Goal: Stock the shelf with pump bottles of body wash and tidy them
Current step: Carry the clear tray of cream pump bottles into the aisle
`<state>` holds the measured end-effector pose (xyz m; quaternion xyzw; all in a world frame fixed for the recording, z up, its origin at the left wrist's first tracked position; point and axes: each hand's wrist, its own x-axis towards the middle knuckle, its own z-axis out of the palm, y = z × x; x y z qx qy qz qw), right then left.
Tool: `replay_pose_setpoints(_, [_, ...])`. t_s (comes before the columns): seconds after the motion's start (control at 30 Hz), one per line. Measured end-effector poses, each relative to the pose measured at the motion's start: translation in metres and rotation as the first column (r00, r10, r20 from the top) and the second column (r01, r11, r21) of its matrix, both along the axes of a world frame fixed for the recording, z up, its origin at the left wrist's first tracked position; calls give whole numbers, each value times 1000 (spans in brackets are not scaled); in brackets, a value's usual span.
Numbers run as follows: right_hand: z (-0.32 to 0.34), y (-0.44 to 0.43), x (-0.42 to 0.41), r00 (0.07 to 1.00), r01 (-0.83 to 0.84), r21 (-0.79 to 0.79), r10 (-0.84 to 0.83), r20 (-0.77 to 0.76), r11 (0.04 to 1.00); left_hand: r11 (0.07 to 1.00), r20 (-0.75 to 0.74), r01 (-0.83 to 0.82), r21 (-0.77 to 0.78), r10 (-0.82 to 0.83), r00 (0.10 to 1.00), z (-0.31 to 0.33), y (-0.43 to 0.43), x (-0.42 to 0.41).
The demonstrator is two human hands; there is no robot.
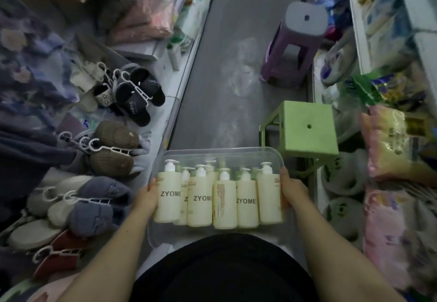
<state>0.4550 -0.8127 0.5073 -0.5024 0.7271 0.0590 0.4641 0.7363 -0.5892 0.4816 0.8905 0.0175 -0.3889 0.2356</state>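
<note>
Bottles (199, 197) in clear tub (220, 151), rear row half-hidden

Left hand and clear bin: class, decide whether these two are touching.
Touching. The head view shows the left hand gripping the clear bin at its left side, with no gap.

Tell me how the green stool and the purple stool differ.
Colour: the green stool is green all over; the purple stool has purple legs under a grey seat. Place: the green stool stands near, just beside the clear bin; the purple stool stands farther down the aisle. Shared: both are upright on the floor by the right-hand shelves, each with a small hole in the middle of its seat.
</note>
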Motion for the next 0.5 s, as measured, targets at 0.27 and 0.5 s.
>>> replay_pose_setpoints(0.27, [2, -88, 38, 996, 69, -38, -66, 67, 997, 994, 36, 82, -66, -80, 996, 18, -112, 60])
replay_pose_setpoints(0.5, [-10, -123, 79, 942, 332, -36, -333, -33, 943, 928, -39, 372, -26, -373, 927, 6, -232, 140])
